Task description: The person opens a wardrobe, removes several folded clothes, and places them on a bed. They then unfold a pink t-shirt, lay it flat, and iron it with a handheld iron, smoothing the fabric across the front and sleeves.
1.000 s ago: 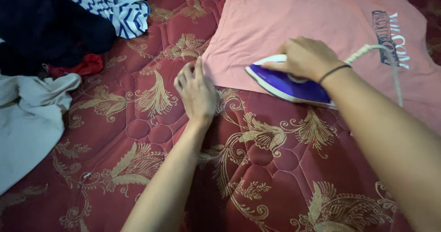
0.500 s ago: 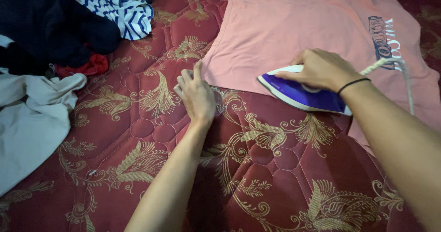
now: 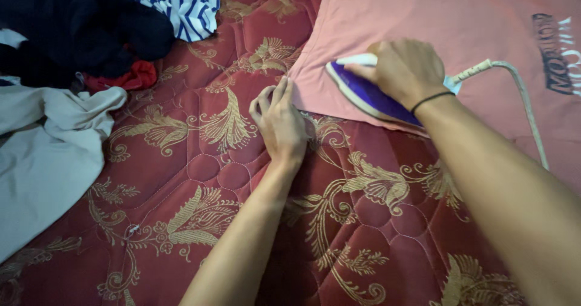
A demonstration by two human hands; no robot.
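Two hands: right hand (image 3: 404,70) is closed on the iron (image 3: 369,94); left hand (image 3: 279,123) is flat, fingers together, at the pink shirt (image 3: 436,21) corner.
Around: clothes pile (image 3: 78,46) is well apart, on the left side of the red mattress (image 3: 200,179).
In the way: nothing lies on the shirt before the iron.

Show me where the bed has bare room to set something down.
Free: the red quilted mattress between the grey cloth and the left hand, and below the iron between both forearms. Crowded: the clothes pile top left; the pink shirt top right.
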